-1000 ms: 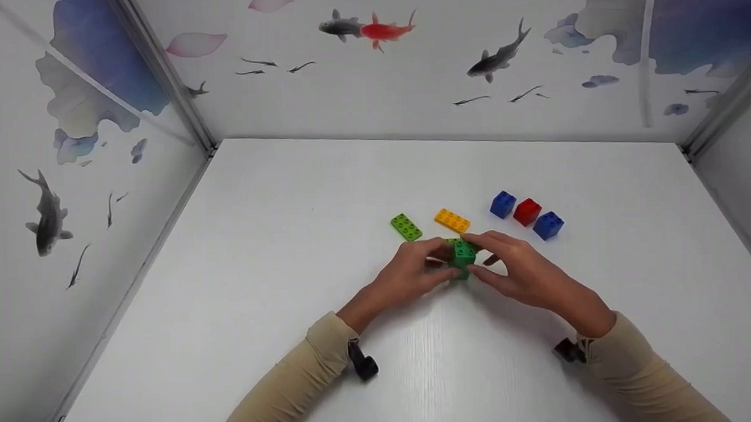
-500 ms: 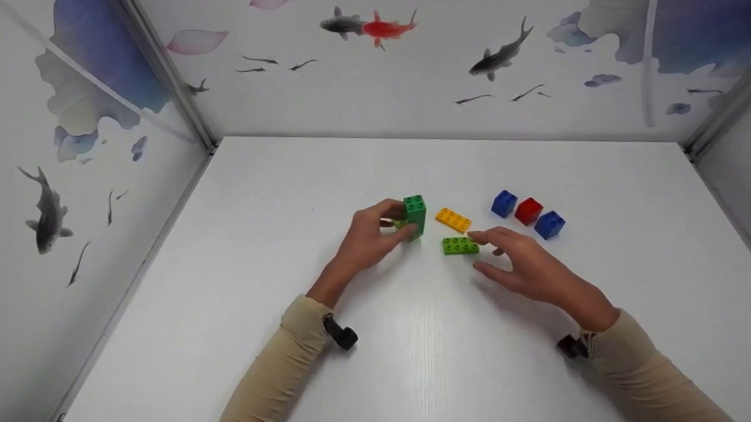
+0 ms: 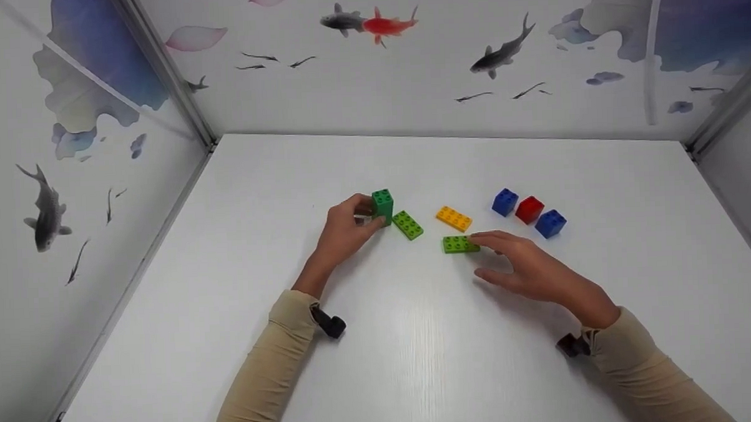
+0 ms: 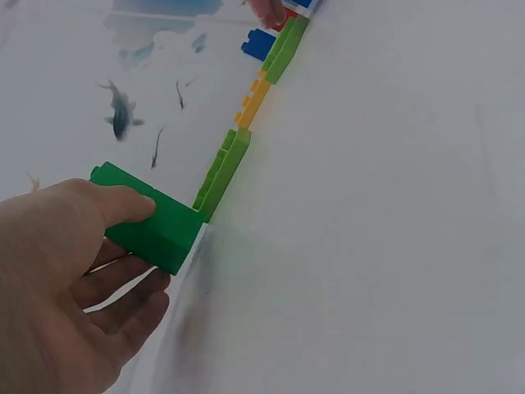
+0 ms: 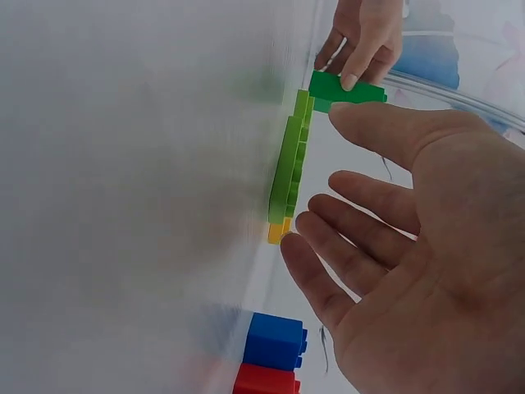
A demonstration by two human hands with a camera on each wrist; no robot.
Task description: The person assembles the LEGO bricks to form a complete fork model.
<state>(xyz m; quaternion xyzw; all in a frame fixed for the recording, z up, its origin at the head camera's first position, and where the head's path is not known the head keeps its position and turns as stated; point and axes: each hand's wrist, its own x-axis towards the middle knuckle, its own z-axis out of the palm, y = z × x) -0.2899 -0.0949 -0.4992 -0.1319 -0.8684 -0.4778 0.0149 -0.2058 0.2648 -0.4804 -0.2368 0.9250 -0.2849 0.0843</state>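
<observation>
My left hand (image 3: 344, 232) pinches a dark green tower of toy building bricks (image 3: 383, 211) between thumb and fingers. The tower stands upright at the left end of the bricks. In the left wrist view the thumb lies along the green tower (image 4: 164, 230). Just right of it lies a flat light green brick (image 3: 408, 225). My right hand (image 3: 526, 267) holds nothing, its fingers spread and relaxed. Its fingertips reach over the right end of another light green brick (image 3: 455, 245); whether they touch it I cannot tell.
Behind the nearer light green brick lies a flat yellow brick (image 3: 454, 219). Farther right, a blue brick (image 3: 505, 203), a red brick (image 3: 530, 210) and another blue brick (image 3: 551, 223) stand in a slanting row. Printed wall panels (image 3: 409, 103) border the white table (image 3: 406, 366).
My left hand has carried the dark green tower from beside the right hand leftward and away, past the flat light green brick. The right hand has opened and stayed near the nearer light green brick.
</observation>
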